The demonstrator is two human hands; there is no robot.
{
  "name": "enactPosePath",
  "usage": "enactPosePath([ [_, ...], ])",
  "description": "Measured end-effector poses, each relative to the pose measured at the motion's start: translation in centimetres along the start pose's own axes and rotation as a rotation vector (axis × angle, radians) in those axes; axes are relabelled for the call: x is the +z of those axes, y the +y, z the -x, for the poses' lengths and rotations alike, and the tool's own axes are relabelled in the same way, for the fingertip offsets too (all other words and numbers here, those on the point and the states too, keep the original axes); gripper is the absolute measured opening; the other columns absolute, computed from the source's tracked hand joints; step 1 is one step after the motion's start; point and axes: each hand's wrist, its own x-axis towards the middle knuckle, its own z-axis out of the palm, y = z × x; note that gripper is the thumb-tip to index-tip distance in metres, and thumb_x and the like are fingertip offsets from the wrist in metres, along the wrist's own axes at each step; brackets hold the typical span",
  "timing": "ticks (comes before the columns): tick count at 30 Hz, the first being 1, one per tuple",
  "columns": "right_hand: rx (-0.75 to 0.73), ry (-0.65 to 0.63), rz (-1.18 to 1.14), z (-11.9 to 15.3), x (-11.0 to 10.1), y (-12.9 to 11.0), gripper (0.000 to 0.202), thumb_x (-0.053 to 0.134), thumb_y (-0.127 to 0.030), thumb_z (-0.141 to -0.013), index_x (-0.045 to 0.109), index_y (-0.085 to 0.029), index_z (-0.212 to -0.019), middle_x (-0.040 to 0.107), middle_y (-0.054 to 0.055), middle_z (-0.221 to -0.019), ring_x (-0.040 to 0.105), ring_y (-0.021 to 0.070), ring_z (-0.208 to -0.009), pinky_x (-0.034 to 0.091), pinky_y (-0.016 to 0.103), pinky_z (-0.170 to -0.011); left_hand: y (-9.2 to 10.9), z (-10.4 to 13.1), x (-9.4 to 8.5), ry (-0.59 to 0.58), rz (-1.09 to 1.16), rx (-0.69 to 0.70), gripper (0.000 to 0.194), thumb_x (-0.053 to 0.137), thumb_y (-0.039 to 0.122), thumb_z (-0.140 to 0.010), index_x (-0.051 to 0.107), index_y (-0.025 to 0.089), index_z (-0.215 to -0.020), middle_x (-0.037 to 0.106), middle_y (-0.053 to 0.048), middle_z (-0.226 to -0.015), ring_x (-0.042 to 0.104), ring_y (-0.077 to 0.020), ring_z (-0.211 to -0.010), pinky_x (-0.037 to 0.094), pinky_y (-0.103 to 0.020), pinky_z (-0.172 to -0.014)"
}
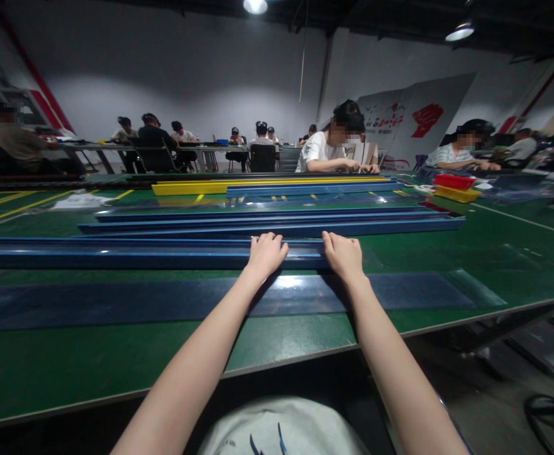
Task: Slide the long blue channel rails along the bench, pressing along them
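Observation:
A long blue plastic channel [115,251] with raised edges lies across the green table. My left hand [268,251] is closed on it, fingers curled over the far edge. Close to the channel's right end, my right hand [345,254] grips it in the same way. Both sets of fingertips are partly hidden behind the far edge. On the near side, under my forearms, a flat clear plastic strip [163,303] lies on the table. Just beyond my hands rest more blue channels [267,225], side by side.
Farther back lie a yellow channel [186,188] and another blue channel [305,189]. A red tray [454,182] and a yellow tray [457,194] stand at the right. Across the green table [91,366] a person in white [321,151] works. The table's near edge runs below my forearms.

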Motion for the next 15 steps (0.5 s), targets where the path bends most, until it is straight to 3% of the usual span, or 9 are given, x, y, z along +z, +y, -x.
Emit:
enactPosePath([
  [15, -0.053, 0.083, -0.015, 0.12, 0.25, 0.05, 0.042, 0.021, -0.033, -0.092, 0.058, -0.018, -0.08, 0.067, 0.005, -0.082, 0.058, 0.015, -0.079, 0.024, 0.029, -0.074, -0.06, 0.04, 0.11, 0.022, -0.009, 0.026, 0.033, 0.032, 0.03, -0.087, 0.057, 0.018, -0.106, 0.058, -0.009, -0.109, 0.048, -0.0232, -0.104, 0.034, -0.038, -0.087],
])
